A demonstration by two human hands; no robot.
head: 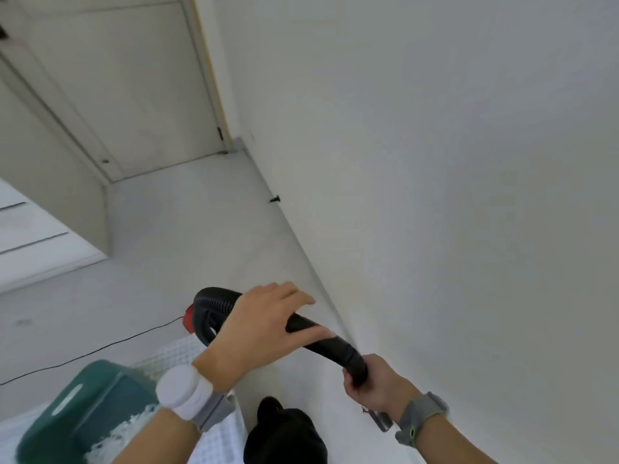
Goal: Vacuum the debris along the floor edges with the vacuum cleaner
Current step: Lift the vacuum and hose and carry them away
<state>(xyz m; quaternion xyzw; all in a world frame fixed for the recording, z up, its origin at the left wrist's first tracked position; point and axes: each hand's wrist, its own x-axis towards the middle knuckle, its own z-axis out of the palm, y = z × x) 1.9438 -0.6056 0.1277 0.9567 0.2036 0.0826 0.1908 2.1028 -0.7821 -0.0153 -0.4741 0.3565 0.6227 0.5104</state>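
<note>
A black ribbed vacuum hose (321, 339) curves from a red vacuum body (188, 319) toward the base of the white wall. My left hand (261, 329) lies over the middle of the hose with fingers loosely wrapped. My right hand (371, 383) is closed around the hose's lower end, close to the floor edge (301, 249) where wall meets floor. The nozzle tip is hidden behind my right hand. A small dark speck of debris (363, 410) lies at the wall base under my right wrist.
A black doorstop (275, 199) sticks out of the wall near the floor. A thin black cord (100, 349) runs across the floor. A green bin (83, 413) with white shreds sits lower left. A closed door (134, 95) stands ahead. A black shoe (284, 433) is below.
</note>
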